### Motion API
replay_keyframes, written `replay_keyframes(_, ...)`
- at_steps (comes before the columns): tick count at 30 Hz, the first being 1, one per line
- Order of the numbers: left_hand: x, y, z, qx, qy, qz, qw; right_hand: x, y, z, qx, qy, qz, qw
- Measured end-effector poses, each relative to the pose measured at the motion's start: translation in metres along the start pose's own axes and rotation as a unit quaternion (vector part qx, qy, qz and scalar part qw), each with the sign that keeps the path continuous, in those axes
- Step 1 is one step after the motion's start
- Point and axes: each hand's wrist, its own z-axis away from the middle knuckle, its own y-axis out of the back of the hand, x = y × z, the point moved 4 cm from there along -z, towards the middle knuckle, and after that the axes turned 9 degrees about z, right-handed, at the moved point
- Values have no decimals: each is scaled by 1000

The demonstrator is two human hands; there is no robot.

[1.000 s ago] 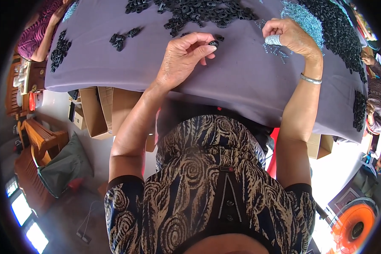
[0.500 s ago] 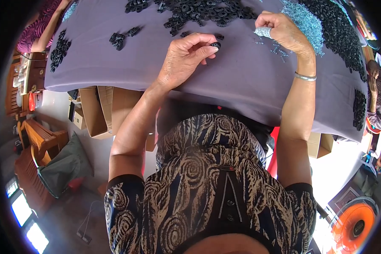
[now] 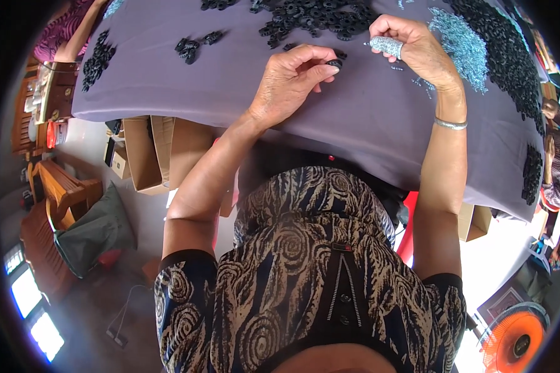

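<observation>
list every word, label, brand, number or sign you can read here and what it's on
No text can be read anywhere in this view.
Small red tag on the patterned top: too small to tell.
Red-and-white container: too small and blurred.
Orange fan: hub too blurred.

Bright windows [image 3: 26, 292] show at the lower left, near a wooden chair [image 3: 74, 191]; the floor [image 3: 144, 217] looks grey there and glaring white near an orange fan [image 3: 504, 342].

Free near-side cloth [image 3: 373, 118], black heap [image 3: 320, 18] beyond, bluish coils [image 3: 463, 50] right
</observation>
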Motion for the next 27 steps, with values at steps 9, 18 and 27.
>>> replay_keyframes(9, 1, 5, 3, 19, 6, 15, 1000, -32, -34, -5, -17, 109, -29, 994)
replay_keyframes(18, 4, 2, 2, 11, 4, 11, 1000, -23, -43, -9, -45, 131, -54, 989)
replay_keyframes(27, 4, 14, 0, 54, -25, 39, 997, -18, -37, -12, -4, 33, -107, 994)
